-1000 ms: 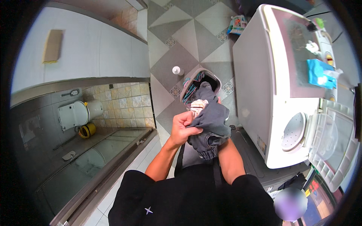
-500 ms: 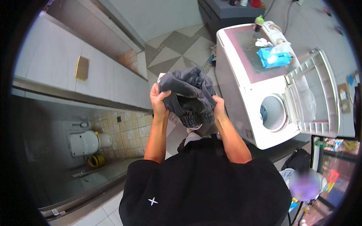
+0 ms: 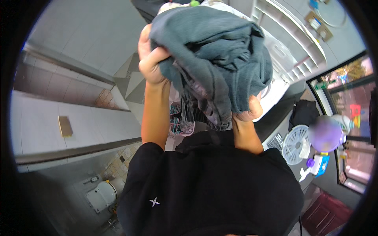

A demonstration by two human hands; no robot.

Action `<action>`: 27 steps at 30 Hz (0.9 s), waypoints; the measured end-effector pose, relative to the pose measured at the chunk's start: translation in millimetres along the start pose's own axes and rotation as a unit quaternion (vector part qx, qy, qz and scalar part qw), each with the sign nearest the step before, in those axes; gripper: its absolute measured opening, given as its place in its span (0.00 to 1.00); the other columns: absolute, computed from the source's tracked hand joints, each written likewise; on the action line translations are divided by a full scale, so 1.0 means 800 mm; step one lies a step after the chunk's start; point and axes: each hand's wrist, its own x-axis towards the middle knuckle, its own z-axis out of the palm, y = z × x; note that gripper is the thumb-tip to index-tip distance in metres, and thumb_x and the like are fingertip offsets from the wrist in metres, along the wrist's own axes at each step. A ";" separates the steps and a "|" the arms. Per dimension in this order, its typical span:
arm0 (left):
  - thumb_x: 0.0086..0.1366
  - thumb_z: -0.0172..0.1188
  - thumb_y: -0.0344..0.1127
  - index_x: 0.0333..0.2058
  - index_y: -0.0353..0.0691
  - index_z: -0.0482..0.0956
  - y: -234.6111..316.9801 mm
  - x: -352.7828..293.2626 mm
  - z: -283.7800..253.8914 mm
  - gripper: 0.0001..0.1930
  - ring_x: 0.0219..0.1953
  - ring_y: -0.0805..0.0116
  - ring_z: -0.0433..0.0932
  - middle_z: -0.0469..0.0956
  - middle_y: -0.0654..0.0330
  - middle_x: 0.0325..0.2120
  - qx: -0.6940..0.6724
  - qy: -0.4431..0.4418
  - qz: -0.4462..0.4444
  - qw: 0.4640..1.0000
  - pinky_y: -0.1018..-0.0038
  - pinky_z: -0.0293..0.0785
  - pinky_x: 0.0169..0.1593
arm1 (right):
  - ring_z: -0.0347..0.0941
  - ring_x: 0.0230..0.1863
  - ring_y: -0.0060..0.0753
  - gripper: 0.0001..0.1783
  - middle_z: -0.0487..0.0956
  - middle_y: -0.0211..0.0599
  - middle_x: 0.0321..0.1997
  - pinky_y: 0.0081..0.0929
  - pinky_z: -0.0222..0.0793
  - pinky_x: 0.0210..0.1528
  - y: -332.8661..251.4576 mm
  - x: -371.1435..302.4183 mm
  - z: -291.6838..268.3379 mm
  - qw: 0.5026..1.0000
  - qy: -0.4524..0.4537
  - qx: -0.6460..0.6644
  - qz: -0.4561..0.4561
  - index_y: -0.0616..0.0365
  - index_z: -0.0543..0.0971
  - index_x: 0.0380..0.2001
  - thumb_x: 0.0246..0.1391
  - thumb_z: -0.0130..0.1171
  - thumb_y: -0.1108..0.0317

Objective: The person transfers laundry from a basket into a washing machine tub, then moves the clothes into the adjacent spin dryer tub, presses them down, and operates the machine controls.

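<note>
Loosely bunched, wrinkled grey fabric [image 3: 220, 43] bulges between the fingers [image 3: 157, 57].

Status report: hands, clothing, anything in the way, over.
Left hand and right hand: both gripping dark garment. Garment: bunched, held up. In the way: garment hides part of white washing machine.

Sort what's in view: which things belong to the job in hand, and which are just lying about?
In the job: dark clothing, held in the left hand and right hand; probably the open white washing machine and floor basket.

Apparently lying about: pale-blue slotted basket; blurred purple item; black cloth or bag; blue-and-white box
</note>
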 end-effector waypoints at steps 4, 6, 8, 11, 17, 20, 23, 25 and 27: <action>0.47 0.63 0.23 0.31 0.39 0.72 -0.129 0.017 0.010 0.12 0.34 0.70 0.78 0.78 0.61 0.31 0.038 -0.076 -0.154 0.984 0.73 0.75 0.44 | 0.69 0.64 0.46 0.42 0.70 0.49 0.65 0.37 0.60 0.69 0.008 0.001 -0.095 0.983 0.149 -0.084 -0.060 0.66 0.61 0.68 0.46 0.50 0.66; 0.52 0.69 0.30 0.35 0.39 0.73 -0.233 0.000 -0.015 0.14 0.33 0.71 0.77 0.78 0.63 0.33 0.248 -0.119 -0.242 0.930 0.73 0.75 0.42 | 0.67 0.66 0.44 0.39 0.69 0.50 0.66 0.35 0.59 0.69 0.022 0.009 -0.177 0.959 0.242 -0.145 -0.029 0.66 0.61 0.68 0.53 0.53 0.63; 0.58 0.70 0.39 0.42 0.37 0.77 -0.301 -0.042 -0.058 0.17 0.35 0.68 0.78 0.79 0.59 0.36 0.479 -0.222 -0.305 0.792 0.71 0.75 0.44 | 0.62 0.70 0.46 0.41 0.66 0.54 0.69 0.36 0.55 0.72 0.031 0.014 -0.259 0.880 0.382 -0.271 0.078 0.70 0.59 0.69 0.54 0.57 0.63; 0.62 0.68 0.41 0.48 0.38 0.78 -0.333 -0.117 -0.109 0.19 0.43 0.60 0.81 0.81 0.52 0.39 0.489 -0.388 -0.294 0.724 0.66 0.75 0.49 | 0.66 0.66 0.41 0.38 0.72 0.52 0.64 0.33 0.57 0.69 0.011 -0.004 -0.338 0.713 0.461 -0.528 0.029 0.68 0.66 0.66 0.56 0.63 0.61; 0.64 0.65 0.38 0.48 0.38 0.79 -0.310 -0.193 -0.092 0.16 0.48 0.60 0.81 0.83 0.53 0.41 0.437 -0.359 -0.347 0.748 0.66 0.75 0.52 | 0.74 0.47 0.25 0.20 0.80 0.33 0.48 0.24 0.68 0.47 0.005 0.009 -0.367 0.826 0.408 -0.381 0.081 0.59 0.79 0.53 0.58 0.62 0.65; 0.65 0.63 0.35 0.47 0.36 0.79 -0.297 -0.208 -0.095 0.14 0.44 0.64 0.82 0.84 0.54 0.39 0.433 -0.296 -0.373 0.765 0.68 0.77 0.49 | 0.73 0.43 0.19 0.16 0.80 0.27 0.42 0.21 0.66 0.42 0.028 0.007 -0.385 0.825 0.379 -0.408 0.093 0.54 0.81 0.50 0.59 0.61 0.65; 0.66 0.63 0.34 0.47 0.35 0.79 -0.275 -0.233 -0.134 0.13 0.40 0.67 0.83 0.85 0.54 0.37 0.419 -0.196 -0.418 0.782 0.69 0.77 0.47 | 0.75 0.41 0.21 0.12 0.82 0.29 0.42 0.22 0.69 0.42 0.059 0.010 -0.336 0.823 0.369 -0.400 0.162 0.54 0.82 0.47 0.61 0.59 0.67; 0.66 0.63 0.34 0.47 0.34 0.79 -0.259 -0.251 -0.157 0.13 0.41 0.67 0.82 0.84 0.54 0.37 0.439 -0.148 -0.458 0.759 0.68 0.77 0.48 | 0.76 0.33 0.19 0.10 0.83 0.32 0.37 0.18 0.70 0.36 0.077 0.008 -0.311 0.858 0.342 -0.346 0.166 0.59 0.81 0.43 0.59 0.59 0.74; 0.66 0.63 0.35 0.47 0.34 0.79 -0.243 -0.282 -0.184 0.14 0.41 0.67 0.82 0.84 0.55 0.36 0.444 -0.101 -0.479 0.750 0.69 0.77 0.48 | 0.77 0.33 0.22 0.09 0.84 0.36 0.38 0.22 0.73 0.39 0.105 0.001 -0.289 0.866 0.289 -0.360 0.191 0.60 0.81 0.45 0.63 0.56 0.73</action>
